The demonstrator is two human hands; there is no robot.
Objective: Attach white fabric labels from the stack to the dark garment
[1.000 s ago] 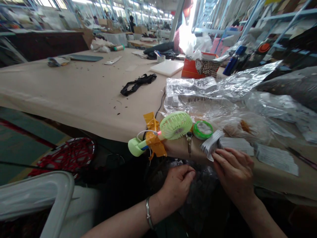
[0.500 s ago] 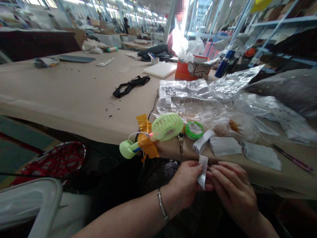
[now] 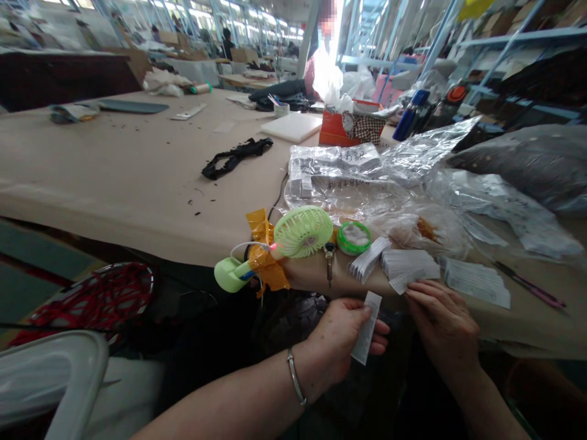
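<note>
In head view, the left hand (image 3: pixel 337 332) pinches a label (image 3: pixel 367 333) under its thumb, below-right of the fan (image 3: pixel 303 232). The right hand (image 3: pixel 444 324) touches a paper stack (image 3: pixel 408 263) farther right of the fan; whether gripping, I cannot tell. Beside the fan, a green dish (image 3: pixel 354 250) holds something white (image 3: pixel 355 233). The label is narrow, printed, white.

A broad bench (image 3: pixel 137 168) with a beige covering carries, along its near edge, a pale green plastic fan (image 3: pixel 303 232) fixed with shiny orange tape (image 3: pixel 274 272), a round bright-green dish (image 3: pixel 354 250), three spread stacks of white printed labels (image 3: pixel 410 264) and a slim black-and-purple tool (image 3: pixel 534 287). Farther from that edge lie crinkled clear plastic bags (image 3: pixel 342 177) and a black cloth loop (image 3: pixel 238 156); nearer the far edge, a flat white slab (image 3: pixel 292 128).
</note>
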